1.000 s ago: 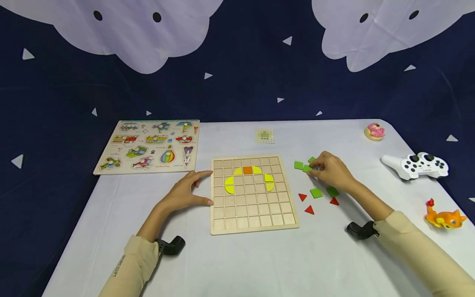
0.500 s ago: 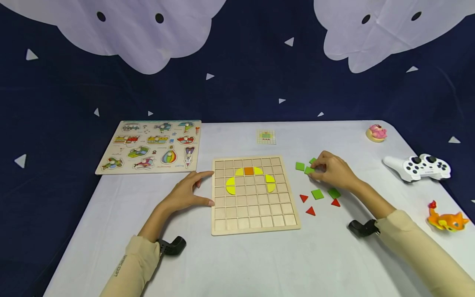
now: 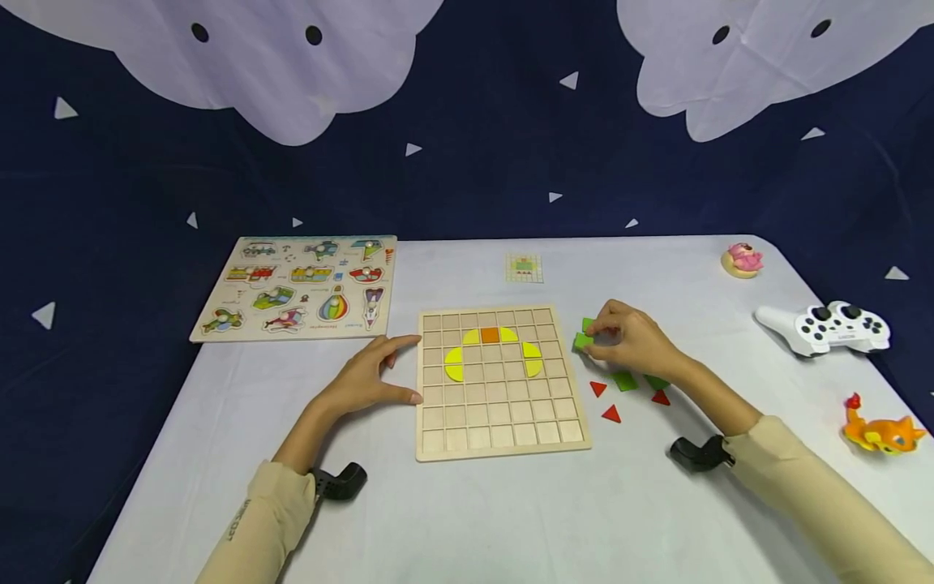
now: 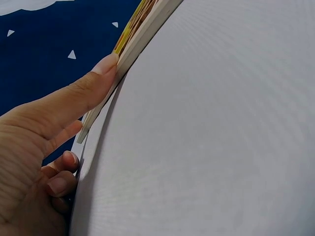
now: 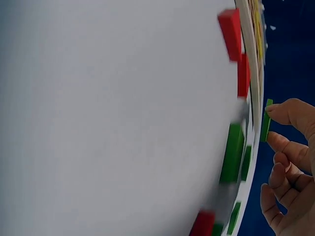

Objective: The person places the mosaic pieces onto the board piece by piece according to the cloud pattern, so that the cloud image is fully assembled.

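Note:
My right hand [image 3: 635, 345] pinches a green square tile [image 3: 582, 341] between thumb and fingers, just beyond the right edge of the wooden grid board [image 3: 474, 418]. In the right wrist view that tile [image 5: 266, 120] is held on edge, off the table. Along the board's left edge, my left hand [image 3: 361, 380] rests with thumb and index finger spread apart, touching the rim; the left wrist view shows the thumb [image 4: 93, 81] lying against it. Set in the grid are an orange square [image 3: 490, 335] and several yellow rounded pieces [image 3: 454, 364] in an arch.
Red triangles [image 3: 611, 414] and green tiles [image 3: 623, 381] lie right of the board, some partly hidden by my hand. A small pattern card [image 3: 524, 268] lies behind it. A picture puzzle [image 3: 299, 288] is at left; a game controller [image 3: 824, 327] and two toy figures [image 3: 883, 434] at right.
My right hand has picked up a green tile from the group and moved left with it toward the board. My left hand stays at the board's edge.

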Action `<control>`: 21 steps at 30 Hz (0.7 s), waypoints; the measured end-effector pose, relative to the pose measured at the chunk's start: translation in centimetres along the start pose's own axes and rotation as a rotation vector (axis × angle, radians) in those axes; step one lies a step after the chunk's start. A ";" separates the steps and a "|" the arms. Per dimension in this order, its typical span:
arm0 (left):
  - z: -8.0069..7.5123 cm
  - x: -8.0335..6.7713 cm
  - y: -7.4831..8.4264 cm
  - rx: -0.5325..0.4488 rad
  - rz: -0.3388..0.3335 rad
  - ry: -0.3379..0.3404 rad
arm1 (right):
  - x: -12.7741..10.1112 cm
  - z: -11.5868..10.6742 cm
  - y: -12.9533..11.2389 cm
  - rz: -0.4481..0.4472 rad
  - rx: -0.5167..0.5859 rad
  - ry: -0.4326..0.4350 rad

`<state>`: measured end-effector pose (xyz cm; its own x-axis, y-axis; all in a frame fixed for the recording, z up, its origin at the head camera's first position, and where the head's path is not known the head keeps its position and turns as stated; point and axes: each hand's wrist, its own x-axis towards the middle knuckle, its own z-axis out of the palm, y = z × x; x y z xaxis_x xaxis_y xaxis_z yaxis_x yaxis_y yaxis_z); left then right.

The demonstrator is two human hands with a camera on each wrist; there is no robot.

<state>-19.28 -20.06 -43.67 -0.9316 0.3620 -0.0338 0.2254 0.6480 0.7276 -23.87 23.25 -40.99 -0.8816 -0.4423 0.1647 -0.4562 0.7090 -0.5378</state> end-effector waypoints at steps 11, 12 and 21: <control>-0.1 0.1 0.0 -0.003 -0.001 -0.005 | 1.6 1.8 -2.6 -0.047 0.041 -0.074; 0.0 0.1 0.0 -0.002 -0.003 -0.006 | 1.7 1.9 -2.7 -0.059 0.034 -0.076; -0.1 0.1 0.0 -0.005 -0.005 -0.005 | 2.5 2.9 -4.6 -0.162 0.015 -0.086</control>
<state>-19.37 -20.08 -43.57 -0.9313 0.3620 -0.0403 0.2196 0.6463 0.7308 -23.67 17.28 -40.46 -0.7830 -0.5956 0.1793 -0.5887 0.6166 -0.5227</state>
